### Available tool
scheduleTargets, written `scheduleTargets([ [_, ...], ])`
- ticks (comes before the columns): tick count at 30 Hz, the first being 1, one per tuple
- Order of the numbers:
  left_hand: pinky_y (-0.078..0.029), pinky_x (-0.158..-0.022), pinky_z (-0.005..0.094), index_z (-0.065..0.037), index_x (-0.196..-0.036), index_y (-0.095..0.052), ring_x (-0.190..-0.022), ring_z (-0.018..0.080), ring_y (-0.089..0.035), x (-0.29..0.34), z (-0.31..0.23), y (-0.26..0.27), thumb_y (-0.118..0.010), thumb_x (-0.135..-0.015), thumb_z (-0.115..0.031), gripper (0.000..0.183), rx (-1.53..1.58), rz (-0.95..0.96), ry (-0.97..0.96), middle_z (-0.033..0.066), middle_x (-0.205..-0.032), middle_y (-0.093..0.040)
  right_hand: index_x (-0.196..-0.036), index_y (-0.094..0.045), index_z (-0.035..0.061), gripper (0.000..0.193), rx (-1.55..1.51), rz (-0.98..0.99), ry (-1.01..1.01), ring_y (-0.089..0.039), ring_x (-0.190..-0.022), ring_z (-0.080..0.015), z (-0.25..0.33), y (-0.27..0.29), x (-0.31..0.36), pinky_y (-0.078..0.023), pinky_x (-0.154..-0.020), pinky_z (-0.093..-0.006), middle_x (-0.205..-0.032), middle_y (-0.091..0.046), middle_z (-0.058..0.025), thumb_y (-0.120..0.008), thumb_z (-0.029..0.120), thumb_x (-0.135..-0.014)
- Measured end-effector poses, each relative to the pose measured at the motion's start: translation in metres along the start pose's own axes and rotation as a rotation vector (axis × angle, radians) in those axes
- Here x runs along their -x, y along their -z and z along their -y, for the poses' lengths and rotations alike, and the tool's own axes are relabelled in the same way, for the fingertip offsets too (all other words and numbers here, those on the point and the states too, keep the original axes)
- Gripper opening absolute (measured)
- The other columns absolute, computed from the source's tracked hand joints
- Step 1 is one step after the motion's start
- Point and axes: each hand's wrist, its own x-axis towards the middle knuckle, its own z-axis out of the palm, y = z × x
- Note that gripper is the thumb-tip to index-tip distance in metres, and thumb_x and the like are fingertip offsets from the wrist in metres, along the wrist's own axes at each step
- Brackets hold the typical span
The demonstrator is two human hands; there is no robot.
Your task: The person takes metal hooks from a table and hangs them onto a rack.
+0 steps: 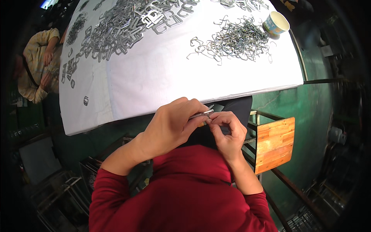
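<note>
My left hand [172,125] and my right hand [228,131] meet just below the table's near edge, above my lap. Together they pinch a small metal buckle piece [204,113] between their fingertips; a thin silver part sticks out toward the right. On the white table [162,81] lies a heap of bent wire clips [235,40] at the far right. A bigger heap of flat metal buckle frames [123,27] spreads over the far left.
A paper cup [276,24] stands at the table's far right corner. A wooden stool [274,144] with a metal frame is at my right. Another person in a light shirt [36,65] sits at the table's left side. Metal racks are on the floor.
</note>
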Motion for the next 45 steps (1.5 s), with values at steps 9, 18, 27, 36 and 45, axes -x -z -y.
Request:
scheduleTargets([
  [9,-0.047,-0.054,0.0262,-0.002,-0.093,-0.063,-0.061,0.0158,-0.057,0.014,0.022,-0.018,-0.069,-0.076,-0.001,0.017,0.097,-0.135,-0.053,0.0084,-0.08,-0.061,-0.086,-0.061,0.0029,0.007,0.313,0.228,-0.049,-0.061,-0.07,-0.0181,-0.039,0.019,-0.107,-0.045,-0.057,-0.0282,-0.08,-0.062,-0.0063,-0.062,0.009,-0.083],
  [18,-0.048,-0.065,0.0289,-0.002,-0.096,-0.065,-0.074,0.02,-0.06,0.02,0.025,-0.019,-0.065,-0.08,-0.002,0.016,0.118,-0.122,0.023,0.0081,-0.086,-0.061,-0.082,-0.062,0.0054,0.011,0.868,0.78,0.146,-0.059,-0.082,-0.0289,-0.104,-0.036,-0.224,-0.047,-0.069,-0.0377,-0.083,-0.061,-0.0099,-0.065,0.015,-0.078],
  [27,-0.048,-0.064,0.0278,-0.002,-0.098,-0.063,-0.073,0.0196,-0.06,0.024,0.028,-0.018,-0.062,-0.081,0.001,0.018,0.14,-0.174,0.006,0.0088,-0.085,-0.061,-0.083,-0.058,0.0002,0.012,0.544,0.589,0.069,-0.062,-0.071,-0.026,-0.076,-0.029,-0.211,-0.047,-0.063,-0.0338,-0.076,-0.065,-0.0099,-0.065,0.01,-0.079],
  [36,-0.046,-0.055,0.0246,-0.002,-0.091,-0.06,-0.061,0.0145,-0.058,0.027,0.025,-0.019,-0.068,-0.076,0.001,0.017,0.186,-0.229,0.072,0.0086,-0.085,-0.063,-0.086,-0.055,-0.0023,0.015,-0.468,0.229,-0.507,-0.064,-0.071,-0.0153,0.025,0.015,-0.078,-0.053,-0.065,-0.0244,-0.081,-0.063,-0.0117,-0.067,-0.006,-0.078],
  [45,-0.048,-0.056,0.0252,-0.003,-0.093,-0.061,-0.065,0.0155,-0.061,0.028,0.019,-0.02,-0.069,-0.076,0.0,0.019,0.137,-0.254,0.023,0.0085,-0.086,-0.063,-0.084,-0.051,0.0001,0.018,-0.53,-0.017,-0.398,-0.063,-0.076,-0.0144,0.03,-0.001,-0.022,-0.052,-0.068,-0.0237,-0.088,-0.062,-0.0135,-0.063,-0.012,-0.078],
])
